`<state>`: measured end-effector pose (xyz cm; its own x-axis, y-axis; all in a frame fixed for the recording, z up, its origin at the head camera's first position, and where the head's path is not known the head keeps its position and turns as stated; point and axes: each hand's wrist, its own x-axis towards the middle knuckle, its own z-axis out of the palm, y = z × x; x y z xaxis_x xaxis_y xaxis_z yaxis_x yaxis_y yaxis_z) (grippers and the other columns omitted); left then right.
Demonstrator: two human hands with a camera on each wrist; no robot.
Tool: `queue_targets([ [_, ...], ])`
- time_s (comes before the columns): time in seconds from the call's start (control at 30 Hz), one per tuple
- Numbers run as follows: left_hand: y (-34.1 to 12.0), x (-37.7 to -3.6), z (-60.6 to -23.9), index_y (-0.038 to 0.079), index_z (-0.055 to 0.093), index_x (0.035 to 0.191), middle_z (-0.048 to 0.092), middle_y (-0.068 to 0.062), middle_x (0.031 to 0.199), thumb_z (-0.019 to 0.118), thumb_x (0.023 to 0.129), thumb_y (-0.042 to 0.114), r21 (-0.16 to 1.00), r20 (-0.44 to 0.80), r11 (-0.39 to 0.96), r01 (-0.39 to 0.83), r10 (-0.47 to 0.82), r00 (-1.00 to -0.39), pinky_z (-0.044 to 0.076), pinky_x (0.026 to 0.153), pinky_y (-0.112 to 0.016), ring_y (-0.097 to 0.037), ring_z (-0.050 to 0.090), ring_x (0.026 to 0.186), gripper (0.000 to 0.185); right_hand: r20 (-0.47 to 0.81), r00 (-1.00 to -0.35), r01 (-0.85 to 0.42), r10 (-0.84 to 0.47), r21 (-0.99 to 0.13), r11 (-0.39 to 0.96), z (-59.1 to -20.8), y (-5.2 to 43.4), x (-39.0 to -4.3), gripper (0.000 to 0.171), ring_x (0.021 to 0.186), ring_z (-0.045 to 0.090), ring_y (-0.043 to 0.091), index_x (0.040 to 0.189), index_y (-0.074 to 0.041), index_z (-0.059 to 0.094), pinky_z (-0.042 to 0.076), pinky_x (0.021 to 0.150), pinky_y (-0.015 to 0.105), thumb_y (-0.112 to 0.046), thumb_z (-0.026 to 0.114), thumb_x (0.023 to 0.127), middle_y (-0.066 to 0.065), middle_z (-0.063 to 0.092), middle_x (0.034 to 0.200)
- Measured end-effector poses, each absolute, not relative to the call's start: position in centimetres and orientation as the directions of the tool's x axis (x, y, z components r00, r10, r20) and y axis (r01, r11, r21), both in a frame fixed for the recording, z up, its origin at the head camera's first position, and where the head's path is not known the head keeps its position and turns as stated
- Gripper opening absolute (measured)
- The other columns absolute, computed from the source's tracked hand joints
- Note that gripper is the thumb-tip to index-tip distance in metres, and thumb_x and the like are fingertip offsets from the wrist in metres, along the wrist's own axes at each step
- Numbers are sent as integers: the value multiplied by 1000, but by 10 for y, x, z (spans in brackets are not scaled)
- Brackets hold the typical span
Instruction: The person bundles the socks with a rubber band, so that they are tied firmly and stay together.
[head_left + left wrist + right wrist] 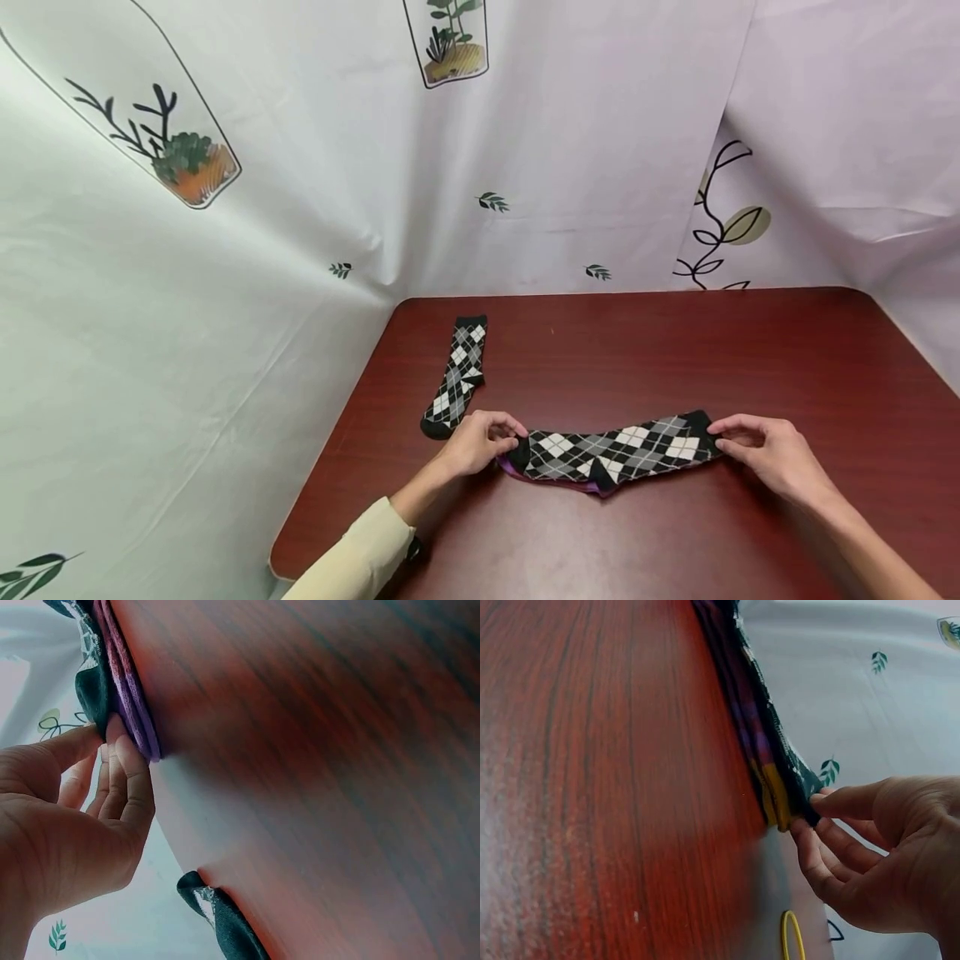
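A black, grey and white argyle sock (637, 450) is stretched sideways between my hands over the table. At its black toe, my left hand (476, 443) pinches the fabric between thumb and fingers. My right hand (776, 454) pinches the black cuff at the other end. Beneath the argyle sock lie purple socks (135, 712), stacked in layers, with a yellow end (776, 787) by the right fingertips. Only a purple edge of them shows in the head view; the argyle sock hides the rest. Another argyle sock (455, 375) lies flat beyond my left hand, toe toward me.
The dark red wooden table (675, 350) has rounded corners at the back. White curtains (585, 150) printed with plants and leaves hang behind it and at the sides. The lone argyle sock sits near the table's left edge.
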<state>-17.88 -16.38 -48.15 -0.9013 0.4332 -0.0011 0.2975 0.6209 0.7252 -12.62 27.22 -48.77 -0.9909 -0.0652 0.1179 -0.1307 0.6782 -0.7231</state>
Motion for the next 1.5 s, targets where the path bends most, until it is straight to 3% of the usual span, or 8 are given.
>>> queue_targets([
  [0.53,-162,-174,-487,18,74,97,68,9,84,74,88,7,713,-33,644,278,426,-904,53,65,-21,-2,65,72,14,67,-995,-101,-76,-718,689,-496,270,-125,19,76,66,1,104,-13,74,46,65,20,-13,77,86,3,74,94],
  [0.97,-160,-174,-486,19,75,96,69,11,83,75,87,10,677,-31,677,289,419,-908,52,67,-20,0,64,71,13,23,-999,-51,-48,-663,747,-493,269,-126,19,74,66,3,103,-18,75,42,67,27,-26,78,86,-4,74,84],
  [1.33,-159,-176,-484,18,75,95,70,13,79,76,86,10,639,6,695,329,423,-906,51,68,-19,4,63,68,12,39,-999,-54,-38,-627,777,-489,268,-132,19,72,65,7,99,-20,77,43,66,36,-30,80,83,-7,73,79],
  [1.5,-158,-175,-484,19,75,90,69,15,74,77,85,11,607,21,719,337,410,-912,51,68,-18,5,62,64,10,123,-991,-114,-50,-597,794,-491,268,-133,14,68,62,0,92,-21,79,44,68,31,-25,82,80,-10,72,74],
])
